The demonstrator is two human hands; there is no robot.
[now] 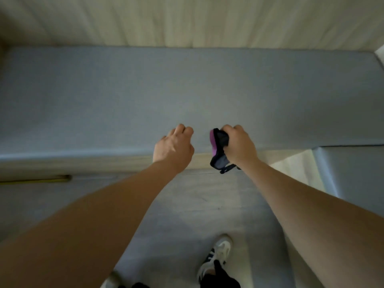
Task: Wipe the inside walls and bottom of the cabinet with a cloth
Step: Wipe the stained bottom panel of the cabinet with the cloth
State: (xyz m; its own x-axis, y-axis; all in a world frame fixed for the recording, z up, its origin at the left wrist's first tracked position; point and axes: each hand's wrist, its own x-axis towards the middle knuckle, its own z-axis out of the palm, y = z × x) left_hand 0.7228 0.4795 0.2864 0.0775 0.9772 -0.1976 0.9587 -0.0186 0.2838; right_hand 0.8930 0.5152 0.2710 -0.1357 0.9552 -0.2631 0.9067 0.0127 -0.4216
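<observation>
I look down into an open cabinet with a grey-blue bottom (145,96) and a pale wood-grain back wall (187,19). My right hand (241,144) is closed around a bunched cloth (219,146), dark grey with a purple edge, held just over the cabinet's front lip. My left hand (173,147) hovers beside it, fingers curled in, holding nothing. Both hands are above the front part of the bottom panel; I cannot tell whether the cloth touches the surface.
A light wooden front edge (104,163) runs across below the hands. An open door panel (353,169) stands at the right. A yellow strip (37,179) lies at the left on the grey floor (197,215). My shoe (218,256) is below.
</observation>
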